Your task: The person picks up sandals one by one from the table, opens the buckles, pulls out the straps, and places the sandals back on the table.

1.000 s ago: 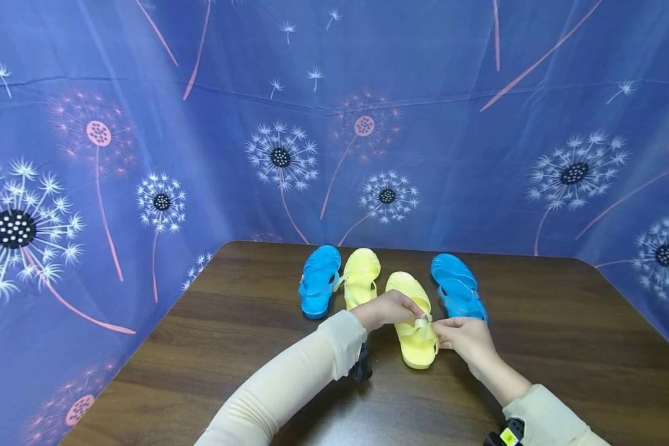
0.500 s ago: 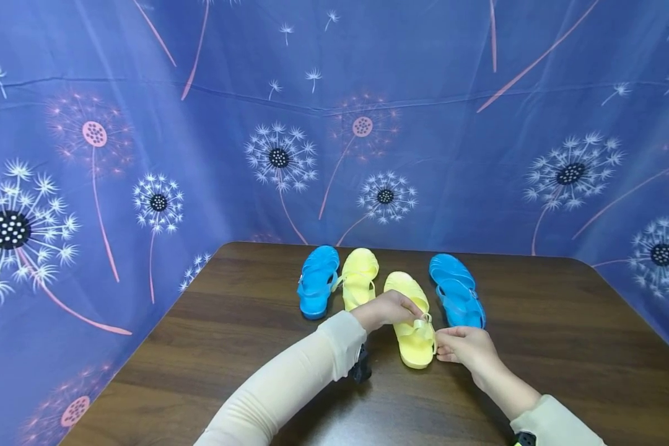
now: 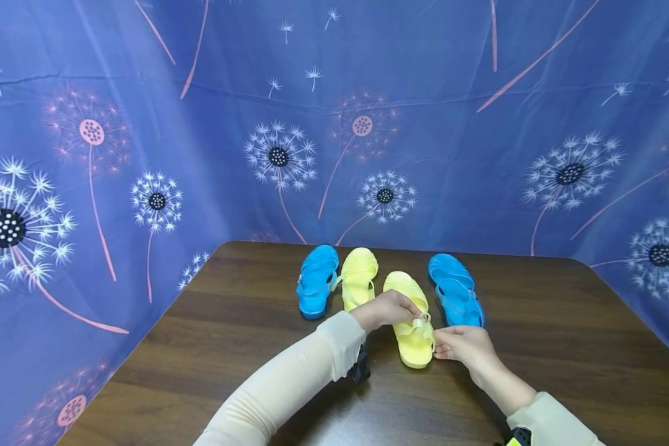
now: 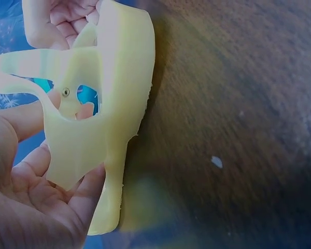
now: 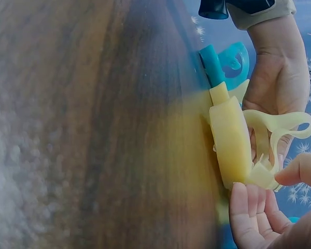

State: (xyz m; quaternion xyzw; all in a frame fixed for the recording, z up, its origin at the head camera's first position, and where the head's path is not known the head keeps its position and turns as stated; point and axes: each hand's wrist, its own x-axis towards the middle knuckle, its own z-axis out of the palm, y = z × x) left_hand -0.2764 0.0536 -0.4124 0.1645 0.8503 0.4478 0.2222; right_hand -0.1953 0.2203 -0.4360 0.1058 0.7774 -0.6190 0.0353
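A yellow jelly sandal stands on the table, toe pointing away, between my hands. My left hand reaches over it from the left and grips its upper; in the left wrist view the thumb and fingers pass around the sandal's side piece and through its openings. At the sandal's right side, my right hand pinches the ankle strap. Up close in the right wrist view, the strap lies between thumb and fingertips, while its other part loops above the heel. A small metal stud shows on the side piece.
A second yellow sandal stands at the back, partly behind the left hand. One blue sandal is left of it; another blue sandal stands right, beyond the right hand. A patterned blue cloth hangs behind the wooden table.
My right hand has shifted slightly toward the heel along the sandal's right side, away from the upper strap loop. The left hand keeps its grip, and the sandals stay in place.
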